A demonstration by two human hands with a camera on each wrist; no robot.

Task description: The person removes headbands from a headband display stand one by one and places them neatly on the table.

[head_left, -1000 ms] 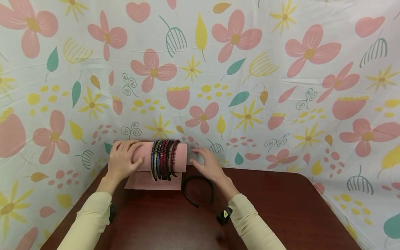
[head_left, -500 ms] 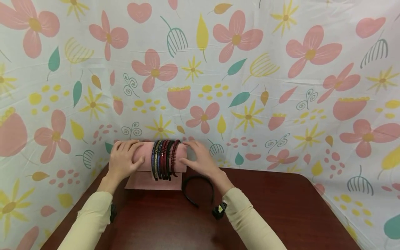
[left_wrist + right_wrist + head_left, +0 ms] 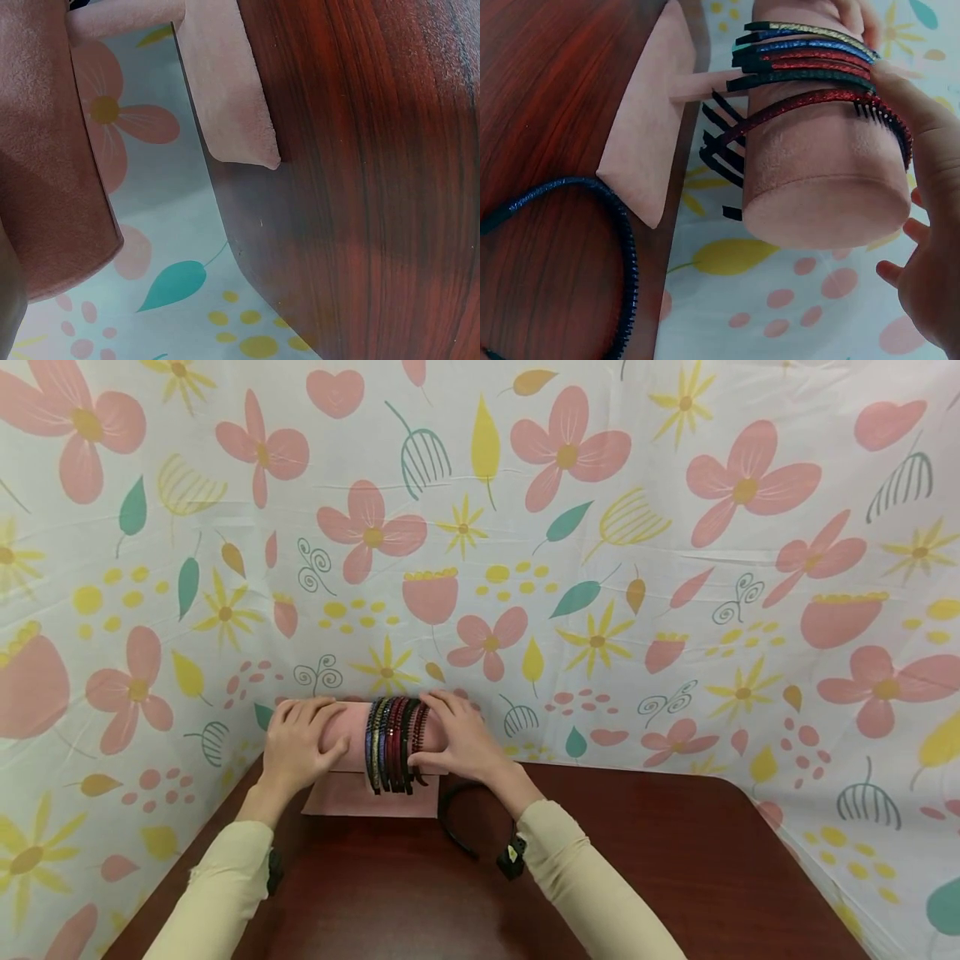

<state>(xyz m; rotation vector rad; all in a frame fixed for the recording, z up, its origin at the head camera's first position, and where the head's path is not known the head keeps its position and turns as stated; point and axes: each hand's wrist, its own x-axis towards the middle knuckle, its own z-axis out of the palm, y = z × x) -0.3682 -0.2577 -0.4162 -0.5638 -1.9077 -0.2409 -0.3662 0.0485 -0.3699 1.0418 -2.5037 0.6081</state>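
Observation:
A pink plush headband stand (image 3: 351,753) has a thick horizontal roll above a flat base (image 3: 232,112). Over the left part of the roll, my left hand (image 3: 300,745) grips with curved fingers on top and the thumb in front. Several glittery headbands (image 3: 393,739) in blue, gold, red and black sit side by side on the roll. My right hand (image 3: 465,745) spans the roll's right end, thumb spread in front, its tip at the headbands. A dark red toothed headband (image 3: 802,107) lies nearest the roll's end. Little of the left hand shows in its wrist view.
A black toothed headband (image 3: 628,255) lies on the dark red-brown wooden table (image 3: 637,843), right of the stand and partly behind my right wrist. Behind the table hangs a flower-print cloth (image 3: 615,568), close to the stand.
My right hand has moved left from beside the roll's end to over it, reaching the headbands. The left hand stays on the roll, and the stand has barely shifted.

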